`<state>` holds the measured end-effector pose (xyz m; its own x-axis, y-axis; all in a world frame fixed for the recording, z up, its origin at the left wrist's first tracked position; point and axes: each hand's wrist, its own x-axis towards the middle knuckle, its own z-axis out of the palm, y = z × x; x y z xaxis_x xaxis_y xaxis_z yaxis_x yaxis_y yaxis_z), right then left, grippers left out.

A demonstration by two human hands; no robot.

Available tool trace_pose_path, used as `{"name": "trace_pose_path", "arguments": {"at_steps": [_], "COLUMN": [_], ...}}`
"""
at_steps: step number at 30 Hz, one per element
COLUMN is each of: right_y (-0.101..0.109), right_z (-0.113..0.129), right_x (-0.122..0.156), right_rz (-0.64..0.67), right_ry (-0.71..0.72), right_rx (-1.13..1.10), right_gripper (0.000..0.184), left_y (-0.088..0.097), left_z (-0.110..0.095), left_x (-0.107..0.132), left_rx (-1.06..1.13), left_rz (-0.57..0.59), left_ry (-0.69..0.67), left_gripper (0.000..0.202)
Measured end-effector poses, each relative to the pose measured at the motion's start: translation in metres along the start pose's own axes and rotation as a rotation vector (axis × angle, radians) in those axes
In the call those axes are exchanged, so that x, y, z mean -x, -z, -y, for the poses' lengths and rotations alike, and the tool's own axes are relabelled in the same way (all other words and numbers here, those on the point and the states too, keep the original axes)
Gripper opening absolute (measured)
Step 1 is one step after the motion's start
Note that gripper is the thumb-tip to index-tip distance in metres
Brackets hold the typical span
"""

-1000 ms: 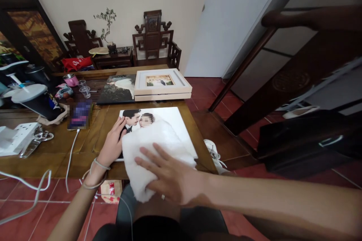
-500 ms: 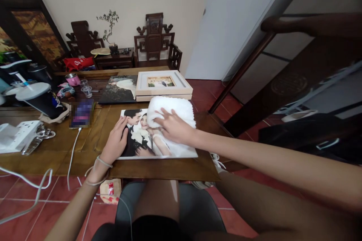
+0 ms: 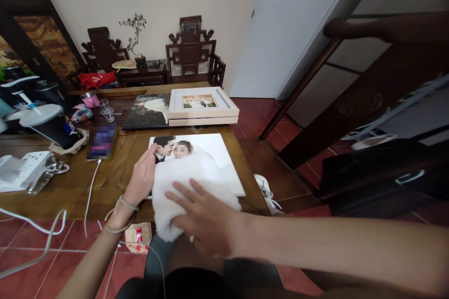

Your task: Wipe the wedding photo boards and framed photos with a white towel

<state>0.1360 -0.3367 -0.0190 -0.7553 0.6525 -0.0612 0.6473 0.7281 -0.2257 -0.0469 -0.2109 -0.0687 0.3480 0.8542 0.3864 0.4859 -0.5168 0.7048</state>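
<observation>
Right hand point(image 3: 206, 219) open, fingers splayed over the white cloth point(image 3: 196, 175) beneath it, the photo panel point(image 3: 224, 156) partly covered just ahead! Left hand point(image 3: 143, 175), flat and unclenched, rests along the panel's left edge.

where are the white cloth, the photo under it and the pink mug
White cloth point(image 3: 162, 204), head view: its left part
Photo under the cloth point(image 3: 222, 158), head view: white right side
Pink mug point(image 3: 91, 101), head view: its outer side

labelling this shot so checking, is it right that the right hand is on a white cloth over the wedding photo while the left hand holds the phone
No, the left hand isn't holding the phone, which lies on the table: the head view shows that hand at the left edge of the wedding photo.
</observation>
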Motion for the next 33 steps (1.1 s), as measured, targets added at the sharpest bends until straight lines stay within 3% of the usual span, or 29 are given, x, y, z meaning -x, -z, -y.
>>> {"name": "trace_pose_path", "arguments": {"at_steps": [3,7,9,11,14,19,22,25,33], "right_y": [0.007,0.019,0.025,0.029,0.026,0.003,-0.006,-0.003,0.025], "right_z": [-0.028,-0.1,-0.132,-0.148,-0.134,-0.059,-0.037,-0.05,-0.153], "right_x": [0.014,0.024,0.029,0.035,0.044,0.052,0.05,0.044,0.026], "right_rz": [-0.067,-0.247,-0.245,-0.205,-0.136,-0.118,-0.151,-0.171,-0.174], "right_ry": [-0.076,-0.206,-0.271,-0.327,-0.247,0.053,0.151,0.106,-0.24], "right_rx": [-0.047,0.033,0.074,0.111,0.209,0.283,0.265,0.186,0.12], "right_gripper": [0.038,0.036,0.034,0.034,0.033,0.026,0.02,0.02,0.032], "left_y": [-0.003,-0.003,-0.002,-0.002,-0.002,-0.003,-0.003,-0.003,-0.002], "left_z": [0.003,0.006,0.006,0.005,0.004,0.006,0.008,0.01,0.01], "left_x": [-0.001,-0.002,-0.002,-0.002,-0.002,-0.002,-0.002,-0.002,-0.003], "left_rx": [-0.091,-0.155,-0.166,-0.173,-0.184,-0.188,-0.199,-0.21,-0.208], "left_rz": [0.11,0.141,0.14,0.139,0.14,0.147,0.181,0.22,0.22], "left_ry": [-0.046,-0.079,-0.082,-0.083,-0.078,-0.081,-0.055,-0.041,-0.051], "left_gripper": [0.056,0.051,0.049,0.048,0.047,0.051,0.057,0.059,0.057]}}
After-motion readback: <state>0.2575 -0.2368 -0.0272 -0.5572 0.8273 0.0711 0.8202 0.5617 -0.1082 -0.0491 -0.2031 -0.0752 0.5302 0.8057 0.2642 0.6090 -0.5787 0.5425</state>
